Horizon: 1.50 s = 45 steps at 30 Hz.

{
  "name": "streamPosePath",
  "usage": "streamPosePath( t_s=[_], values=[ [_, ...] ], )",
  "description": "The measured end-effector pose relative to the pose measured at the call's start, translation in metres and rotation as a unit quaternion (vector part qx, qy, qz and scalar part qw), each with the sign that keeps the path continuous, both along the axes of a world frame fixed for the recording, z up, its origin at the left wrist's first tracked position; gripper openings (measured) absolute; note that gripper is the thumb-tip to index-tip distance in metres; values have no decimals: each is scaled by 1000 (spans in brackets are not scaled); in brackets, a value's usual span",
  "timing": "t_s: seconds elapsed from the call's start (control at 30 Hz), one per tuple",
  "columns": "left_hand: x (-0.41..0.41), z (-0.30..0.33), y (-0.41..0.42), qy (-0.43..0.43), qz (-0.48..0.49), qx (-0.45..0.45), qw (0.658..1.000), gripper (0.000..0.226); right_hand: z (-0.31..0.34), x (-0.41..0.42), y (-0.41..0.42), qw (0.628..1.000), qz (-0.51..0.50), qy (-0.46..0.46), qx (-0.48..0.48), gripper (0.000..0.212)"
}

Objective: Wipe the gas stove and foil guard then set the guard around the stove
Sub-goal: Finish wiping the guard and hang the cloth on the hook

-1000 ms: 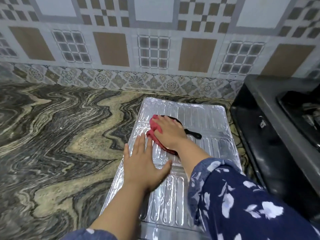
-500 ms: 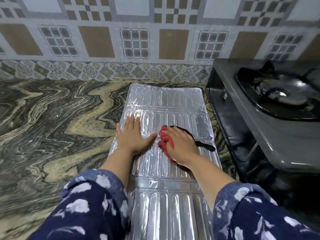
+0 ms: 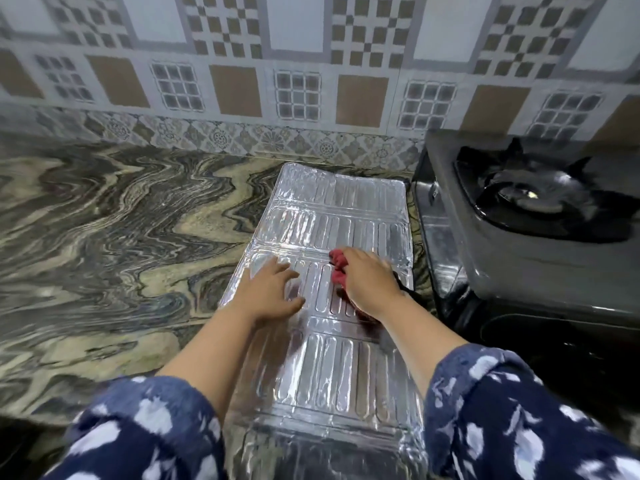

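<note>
The ribbed silver foil guard (image 3: 332, 216) lies flat on the marbled countertop, running from near the wall toward me. My left hand (image 3: 270, 292) presses flat on its left side with fingers spread. Just to its right, my right hand (image 3: 370, 285) is shut on a red cloth (image 3: 338, 268) with a dark edge, pressing it onto the guard's middle panel. The dark grey gas stove (image 3: 512, 251) stands to the right of the guard, its black burner grate (image 3: 540, 195) visible on top.
The swirled brown and grey countertop (image 3: 121, 244) stretches out to the left of the guard. A patterned tiled wall (image 3: 298, 91) rises directly behind the guard and stove. My blue floral sleeves (image 3: 502, 417) fill the bottom of the view.
My right hand has slid the red cloth back toward me and to the right across the guard. My left hand shifted to the guard's left side. The view swung right, showing more stove.
</note>
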State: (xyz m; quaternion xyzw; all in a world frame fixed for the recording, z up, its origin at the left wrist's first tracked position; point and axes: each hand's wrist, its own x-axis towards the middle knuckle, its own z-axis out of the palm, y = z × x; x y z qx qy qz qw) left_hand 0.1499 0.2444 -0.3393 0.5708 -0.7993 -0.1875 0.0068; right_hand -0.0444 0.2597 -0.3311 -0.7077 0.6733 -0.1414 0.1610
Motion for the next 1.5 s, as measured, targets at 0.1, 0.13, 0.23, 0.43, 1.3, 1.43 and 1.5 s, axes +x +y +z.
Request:
streamPosePath(
  t_s=[0.1,0.13,0.23,0.43,1.3,1.43,1.5],
  values=[
    [-13,22,26,86,24,-3,996,65,22,1,7,998,-6,-64,-7,42],
    [-19,33,34,139,44,12,989,66,31,2,8,995,-9,-97,-16,43],
    [-39,65,49,306,100,42,946,66,69,2,14,974,10,-226,-20,46],
    [-58,127,47,439,164,-68,881,43,144,4,17,930,-19,-366,24,29],
    [-67,290,-131,470,15,-224,853,36,298,-43,-117,918,-76,-286,-265,26],
    [-85,306,-146,440,-20,-238,865,41,315,-61,-133,926,-93,-235,-281,26],
    [-95,314,-160,424,-31,-245,871,44,324,-71,-144,926,-104,-205,-300,27]
  ],
)
